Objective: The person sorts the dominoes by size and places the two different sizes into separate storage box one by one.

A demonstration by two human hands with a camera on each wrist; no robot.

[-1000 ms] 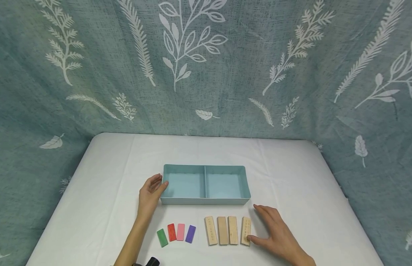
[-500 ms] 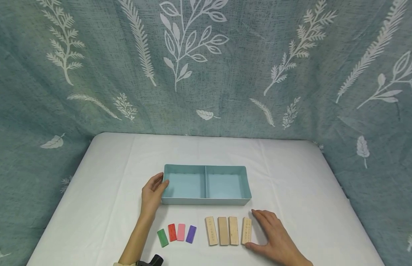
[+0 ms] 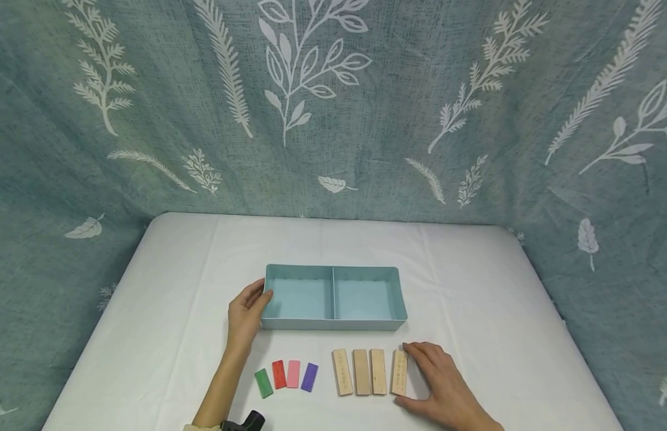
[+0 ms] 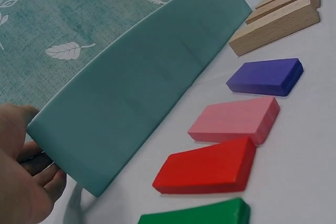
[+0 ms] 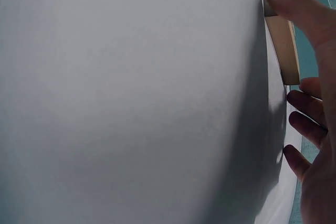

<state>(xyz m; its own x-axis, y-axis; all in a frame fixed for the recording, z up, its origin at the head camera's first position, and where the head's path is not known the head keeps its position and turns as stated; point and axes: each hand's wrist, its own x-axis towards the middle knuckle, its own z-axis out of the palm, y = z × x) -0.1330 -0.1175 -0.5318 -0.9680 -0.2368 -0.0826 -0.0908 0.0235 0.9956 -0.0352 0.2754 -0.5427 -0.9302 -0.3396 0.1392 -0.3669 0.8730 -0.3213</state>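
Wooden blocks, four in number, lie in a row on the white worktop. The right hand pinches the rightmost block by its ends. The left hand grips the left end of the divided blue tray beyond. Coloured pieces lie left of the row.

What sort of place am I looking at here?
Probably a staged tabletop workspace: a white cloth-covered table, a teal leaf-patterned fabric curtain behind it, and a light-blue two-compartment rectangular tray.
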